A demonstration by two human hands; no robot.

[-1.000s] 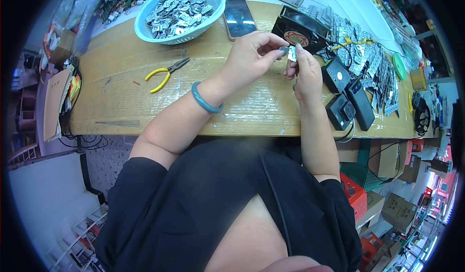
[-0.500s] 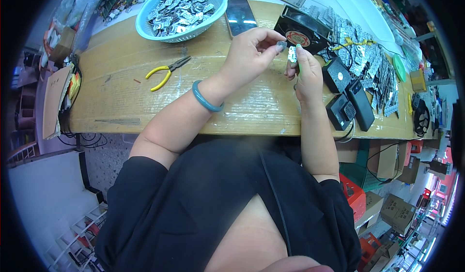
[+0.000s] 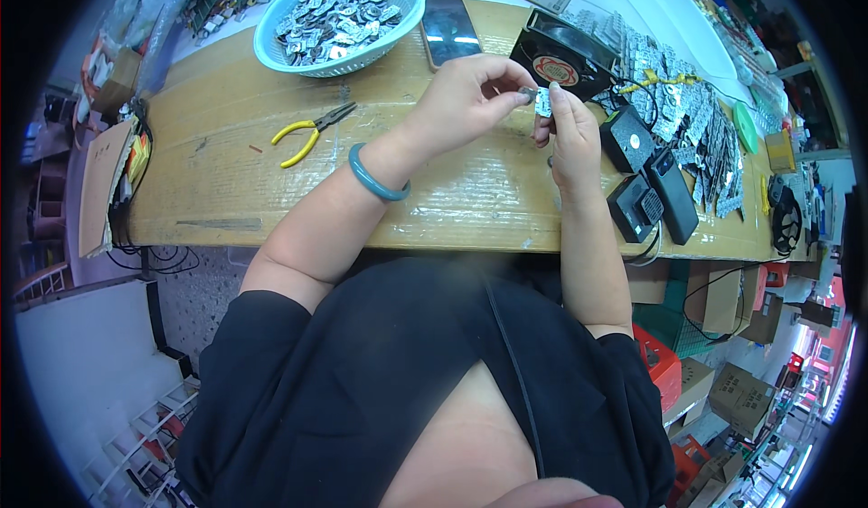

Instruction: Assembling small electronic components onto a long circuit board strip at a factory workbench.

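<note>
Head view, looking down over a black-clad torso onto a tan, tape-covered wooden table (image 3: 226, 169). Both hands raised just above the table's middle, meeting at a small silvery metal piece (image 3: 542, 103). Left hand (image 3: 466, 101), with a teal bangle (image 3: 375, 175) on the wrist, curled with thumb and forefinger pinched on the piece's left edge. Right hand (image 3: 571, 133) closed too, fingertips gripping the same piece from the right and below. Too small to tell the exact shape of the piece or whether it is one part or two.

Step in hand, by the look of it: fitting or parting something on the piece between both pinches. Next move probably calls for a steady grip from one hand while the other twists or pulls, kept low over the table in case of a drop.

Far left, a light-blue plastic basket (image 3: 271, 42) filled with similar silvery parts. Beside it a dark phone (image 3: 450, 29). Near left of the hands, yellow-handled pliers (image 3: 312, 130), well apart. Just beyond the hands, a black square fan (image 3: 561, 51); to the right, black adapter boxes (image 3: 651, 196) and rows of silvery parts (image 3: 674, 101). Open room on the bare table left and near; crowded right; near edge close beneath the forearms.
</note>
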